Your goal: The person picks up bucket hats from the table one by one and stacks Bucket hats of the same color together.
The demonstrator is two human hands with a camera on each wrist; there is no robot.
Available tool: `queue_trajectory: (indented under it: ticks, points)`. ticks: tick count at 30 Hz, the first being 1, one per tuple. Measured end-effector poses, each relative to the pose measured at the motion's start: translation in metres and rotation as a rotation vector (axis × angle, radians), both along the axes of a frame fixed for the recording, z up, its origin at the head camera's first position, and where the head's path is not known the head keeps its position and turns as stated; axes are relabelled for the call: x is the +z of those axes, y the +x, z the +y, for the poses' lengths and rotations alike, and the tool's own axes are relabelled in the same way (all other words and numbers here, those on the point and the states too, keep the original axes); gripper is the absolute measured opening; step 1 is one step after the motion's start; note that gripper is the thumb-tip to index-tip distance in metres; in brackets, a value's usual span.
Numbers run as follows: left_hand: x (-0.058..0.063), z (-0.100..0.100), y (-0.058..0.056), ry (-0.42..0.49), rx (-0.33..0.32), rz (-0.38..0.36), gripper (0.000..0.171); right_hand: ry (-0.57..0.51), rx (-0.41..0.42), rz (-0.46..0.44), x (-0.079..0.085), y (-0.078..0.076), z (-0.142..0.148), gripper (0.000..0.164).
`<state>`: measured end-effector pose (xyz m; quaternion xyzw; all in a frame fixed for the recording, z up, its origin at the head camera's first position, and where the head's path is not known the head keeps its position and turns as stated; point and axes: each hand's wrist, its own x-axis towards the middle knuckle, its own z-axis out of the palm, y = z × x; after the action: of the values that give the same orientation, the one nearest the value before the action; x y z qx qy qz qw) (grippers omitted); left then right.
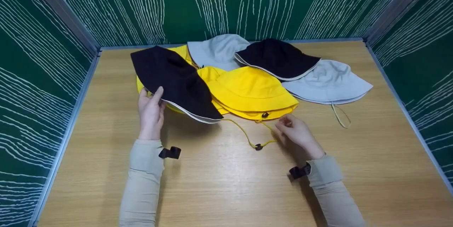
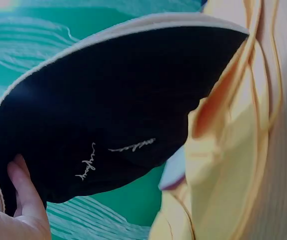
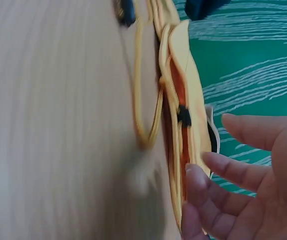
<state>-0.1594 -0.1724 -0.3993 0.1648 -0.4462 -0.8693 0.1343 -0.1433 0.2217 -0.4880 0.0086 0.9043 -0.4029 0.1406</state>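
Observation:
My left hand (image 1: 151,113) pinches the brim of a black bucket hat (image 1: 173,78) with a white edge, thumb on top. The hat is raised and tilted over yellow cloth; the left wrist view shows its black side with white stitched script (image 2: 86,162). Loosely bent, the fingers of my right hand (image 1: 299,133) hold nothing and are beside the front brim of a yellow bucket hat (image 1: 251,89). I cannot tell whether they touch it. A black toggle (image 3: 184,116) sits at that brim, and a yellow cord (image 1: 244,131) with another toggle (image 1: 259,146) trails onto the table.
Behind the yellow hat lie a light grey hat (image 1: 219,50) and a second black hat (image 1: 277,58). Another grey hat (image 1: 327,81), with a hanging cord loop (image 1: 341,117), is at the right. Green panels with white streaks (image 1: 177,4) enclose the wooden table (image 1: 226,191).

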Motion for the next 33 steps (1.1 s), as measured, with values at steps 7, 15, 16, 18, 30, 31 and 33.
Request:
queue_trajectory:
  ticks: [7, 15, 16, 18, 30, 31, 33]
  points:
    - [0.003, 0.024, 0.015, 0.014, -0.07, 0.052, 0.028, -0.515, -0.174, -0.184, 0.005, -0.004, -0.035, 0.043]
    - [0.005, 0.048, 0.03, 0.043, -0.137, 0.1, 0.033, -0.951, -0.141, -0.333, 0.008, -0.004, -0.072, 0.05]
    - [0.006, 0.05, 0.032, 0.049, -0.144, 0.107, 0.034, -0.985, -0.121, -0.358, 0.007, -0.003, -0.075, 0.052]
    - [0.006, 0.056, 0.034, 0.057, -0.16, 0.122, 0.036, -1.055, -0.063, -0.409, 0.006, -0.002, -0.08, 0.05]
    - [-0.002, 0.072, 0.043, -0.009, -0.226, 0.092, 0.04, -1.255, -0.097, -0.514, 0.002, 0.009, -0.093, 0.034]
    - [-0.003, 0.072, 0.043, -0.013, -0.228, 0.088, 0.04, -1.246, -0.1, -0.504, 0.002, 0.009, -0.092, 0.042]
    - [-0.006, 0.071, 0.043, -0.015, -0.233, 0.081, 0.04, -1.229, -0.085, -0.466, 0.002, 0.01, -0.092, 0.052]
